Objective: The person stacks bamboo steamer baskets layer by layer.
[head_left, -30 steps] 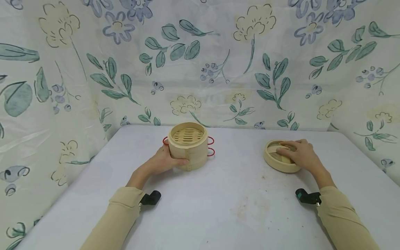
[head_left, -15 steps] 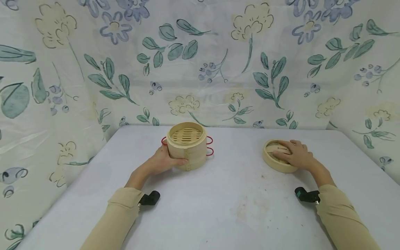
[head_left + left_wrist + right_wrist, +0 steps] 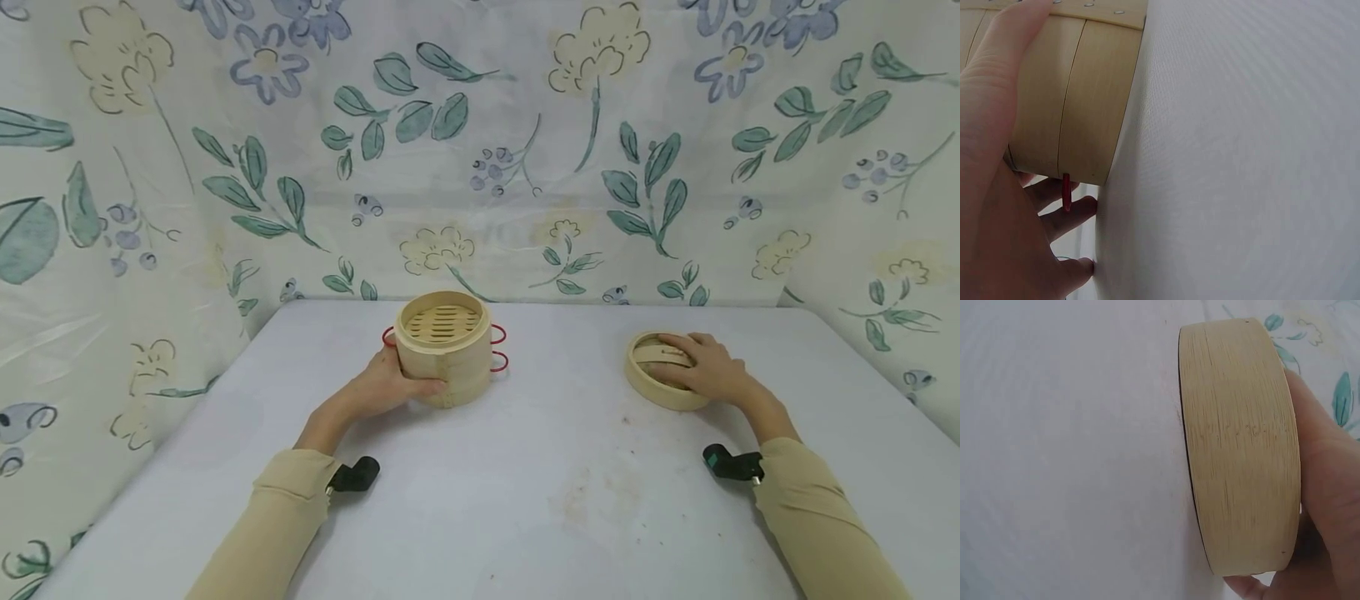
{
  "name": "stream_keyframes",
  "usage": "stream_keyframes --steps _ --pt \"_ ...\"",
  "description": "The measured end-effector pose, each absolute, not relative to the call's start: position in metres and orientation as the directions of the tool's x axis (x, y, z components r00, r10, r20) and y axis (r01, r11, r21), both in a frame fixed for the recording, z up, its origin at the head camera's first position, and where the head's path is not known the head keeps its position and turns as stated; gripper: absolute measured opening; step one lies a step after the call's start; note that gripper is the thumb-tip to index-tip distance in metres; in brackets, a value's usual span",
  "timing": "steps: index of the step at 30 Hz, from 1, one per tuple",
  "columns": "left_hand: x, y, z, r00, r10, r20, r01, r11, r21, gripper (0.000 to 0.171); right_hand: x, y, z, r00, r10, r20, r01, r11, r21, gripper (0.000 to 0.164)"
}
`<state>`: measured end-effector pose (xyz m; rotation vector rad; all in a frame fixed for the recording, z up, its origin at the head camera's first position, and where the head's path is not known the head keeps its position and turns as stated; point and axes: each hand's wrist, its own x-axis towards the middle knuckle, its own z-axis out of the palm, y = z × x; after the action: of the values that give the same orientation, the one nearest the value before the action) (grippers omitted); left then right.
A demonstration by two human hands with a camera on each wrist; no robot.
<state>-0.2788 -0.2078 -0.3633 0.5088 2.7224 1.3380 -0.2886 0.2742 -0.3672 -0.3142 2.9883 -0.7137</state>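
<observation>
In the head view, a round bamboo steamer (image 3: 468, 367) stands upright on the left half of the table, its slatted inner base visible from above and red loops on its sides. My left hand (image 3: 382, 385) grips its left side, thumb across the front; the left wrist view shows fingers behind a red loop (image 3: 1066, 192). To the right lies the bamboo steamer lid (image 3: 660, 396), strap side up. Over it, my right hand (image 3: 716, 367) has fingers and thumb on either side of the strap (image 3: 663, 355). The lid's side wall (image 3: 1241, 450) fills the right wrist view.
The white table (image 3: 525, 467) has faint brownish stains and specks in front of the lid. Floral-printed sheeting (image 3: 510, 192) rises behind the table and at both sides. A dark wrist-worn camera (image 3: 356, 475) sits by each sleeve cuff.
The lid has turned under my right hand, so its strap runs more crosswise. My left hand keeps its grip on the steamer; the whole head view has shifted slightly.
</observation>
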Motion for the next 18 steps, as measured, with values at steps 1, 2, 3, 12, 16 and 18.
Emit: stream_keyframes --steps 1,2,3,12,16,18 --pt "-0.2786 -0.2078 -0.3630 -0.943 0.322 0.086 0.265 0.567 0.780 0.097 -0.2892 0.2746 -0.3678 -0.978 -0.210 0.005 -0.189 0.869 -0.457 0.078" --pt "-0.2787 -0.2080 -0.3628 -0.942 0.324 0.085 0.266 0.568 0.779 0.097 -0.2895 0.2747 -0.3683 -0.978 -0.209 0.014 -0.192 0.867 -0.460 0.077" --pt "-0.2785 -0.2080 -0.3627 -0.943 0.321 0.086 0.265 0.572 0.776 0.097 -0.2897 0.2748 -0.3687 -0.977 -0.210 0.024 -0.197 0.864 -0.464 0.075" --pt "-0.2799 -0.2088 -0.3636 -0.944 0.314 0.101 0.277 0.589 0.759 0.092 -0.2876 0.2742 -0.3650 -0.972 -0.219 0.083 -0.231 0.840 -0.491 0.068" --pt "-0.2811 -0.2089 -0.3650 -0.940 0.323 0.107 0.288 0.588 0.756 0.091 -0.2867 0.2748 -0.3644 -0.974 -0.212 0.083 -0.225 0.847 -0.481 0.069" --pt "-0.2814 -0.2084 -0.3650 -0.938 0.328 0.112 0.295 0.586 0.755 0.090 -0.2862 0.2753 -0.3637 -0.975 -0.206 0.082 -0.220 0.851 -0.478 0.069"
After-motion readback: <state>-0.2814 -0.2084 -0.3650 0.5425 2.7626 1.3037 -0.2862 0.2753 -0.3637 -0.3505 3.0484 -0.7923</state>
